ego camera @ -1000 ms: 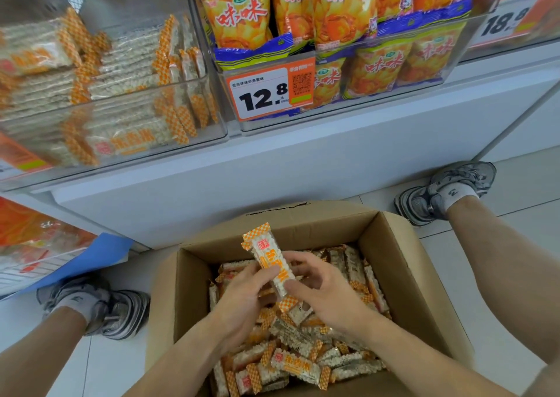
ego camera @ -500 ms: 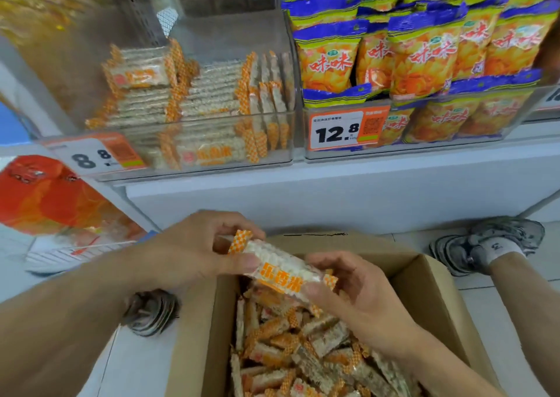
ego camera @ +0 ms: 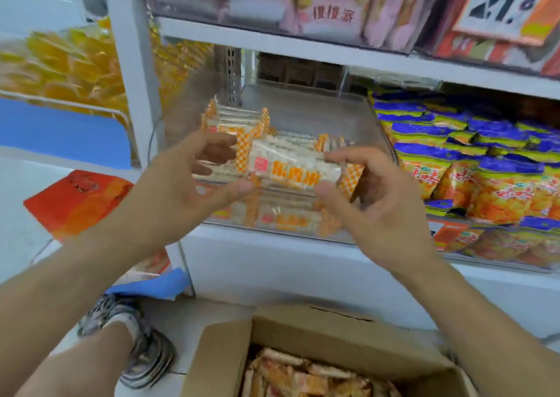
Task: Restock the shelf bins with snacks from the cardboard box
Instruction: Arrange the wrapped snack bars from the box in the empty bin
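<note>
Orange-ended snack bar (ego camera: 292,170), pinched at both ends by left hand (ego camera: 178,190) and right hand (ego camera: 378,202) before the clear bin (ego camera: 348,114), could slip from its slick wrapper and miss the stacks.

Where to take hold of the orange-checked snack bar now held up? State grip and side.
Pinch the orange-checked snack bar at its two flat crimped ends, from left and right, as the left hand and right hand do: it lies level and long, its filled middle bulkier.

Orange-checked snack pack (ego camera: 292,169) — level, before clear bin (ego camera: 375,129)
</note>
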Motion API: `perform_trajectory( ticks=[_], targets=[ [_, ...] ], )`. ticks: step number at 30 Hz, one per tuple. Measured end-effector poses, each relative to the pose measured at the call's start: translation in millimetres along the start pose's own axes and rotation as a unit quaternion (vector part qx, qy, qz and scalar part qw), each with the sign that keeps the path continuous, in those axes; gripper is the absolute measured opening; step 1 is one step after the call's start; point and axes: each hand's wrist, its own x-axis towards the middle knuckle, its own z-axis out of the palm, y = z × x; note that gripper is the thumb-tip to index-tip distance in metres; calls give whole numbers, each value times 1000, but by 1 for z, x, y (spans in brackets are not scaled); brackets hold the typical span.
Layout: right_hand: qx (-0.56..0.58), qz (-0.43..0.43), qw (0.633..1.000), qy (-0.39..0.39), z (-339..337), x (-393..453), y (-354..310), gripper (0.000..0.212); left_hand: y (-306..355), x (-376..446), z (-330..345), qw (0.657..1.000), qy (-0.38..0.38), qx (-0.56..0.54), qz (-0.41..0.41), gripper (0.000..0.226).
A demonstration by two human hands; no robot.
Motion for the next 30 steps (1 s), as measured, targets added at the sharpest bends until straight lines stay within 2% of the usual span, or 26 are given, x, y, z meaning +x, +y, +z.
perform_trajectory(
  ticks=[4,7,12,16,30],
  targets=[
    [-41,-9,999,7,27,66,11,25,-29,5,-21,990,38,138,11,35],
    [-37,-1,998,-43,59,107,29,29,-49,4,-22,982,27,183,35,32],
    [-19,71,991,-111,115,152,63,33,-64,3,-19,989,22,139,54,18],
    [-91,99,982,-134,139,165,84,34,-71,4,-14,990,35,124,64,17],
    [-189,18,976,-109,143,157,79,24,-75,4,-11,992,35,101,64,17]
  ],
)
